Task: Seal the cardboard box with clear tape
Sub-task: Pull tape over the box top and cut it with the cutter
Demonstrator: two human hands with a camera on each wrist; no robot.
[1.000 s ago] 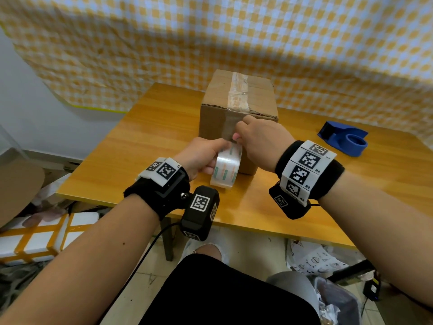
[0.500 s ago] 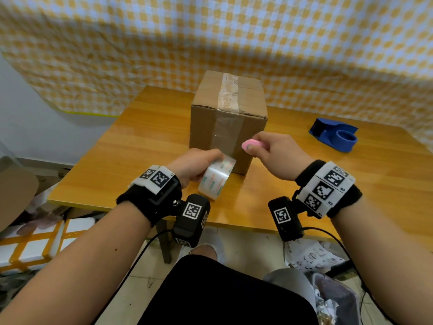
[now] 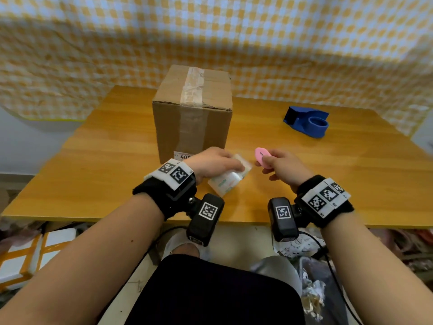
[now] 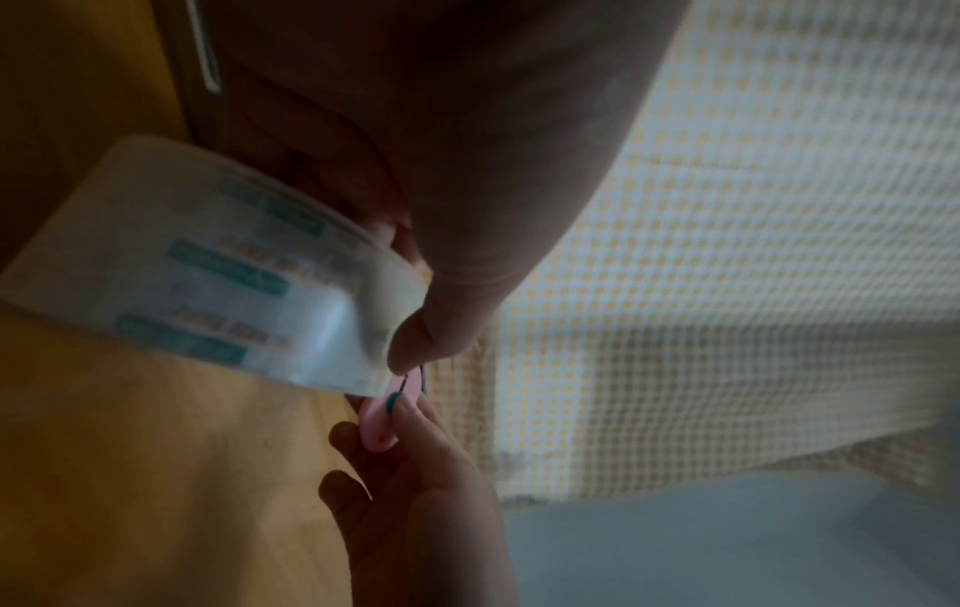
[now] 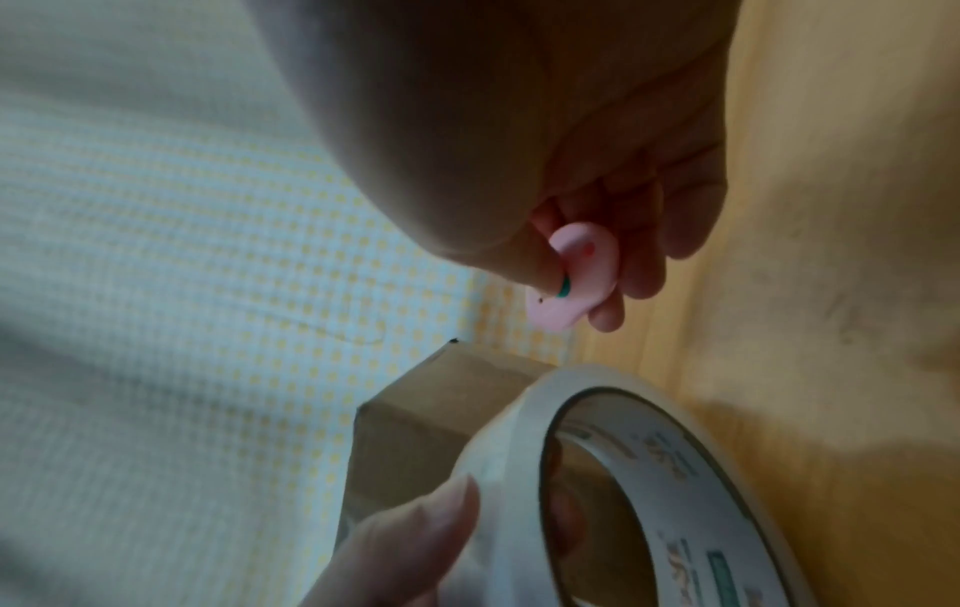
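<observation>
A brown cardboard box [image 3: 192, 113] stands on the wooden table [image 3: 328, 179], with a strip of clear tape [image 3: 193, 90] running over its top and down its near face. My left hand [image 3: 218, 163] grips a roll of clear tape [image 3: 228, 180] just in front of the box; the roll [image 4: 207, 271] fills the left wrist view. My right hand [image 3: 281, 167] pinches a small pink cutter [image 3: 262, 156] beside the roll, a short gap apart. The right wrist view shows the cutter [image 5: 576, 279] above the roll [image 5: 623, 472] and a box corner [image 5: 442, 394].
A blue tape dispenser [image 3: 307, 121] sits on the table at the back right. A yellow checked cloth [image 3: 234, 31] hangs behind the table. Boxes [image 3: 28, 252] and bags of clutter [image 3: 311, 289] lie on the floor below the table's front edge.
Both hands have drawn back from the box's near face toward me. The roll has come free of the box and the right hand now holds the pink cutter out in view.
</observation>
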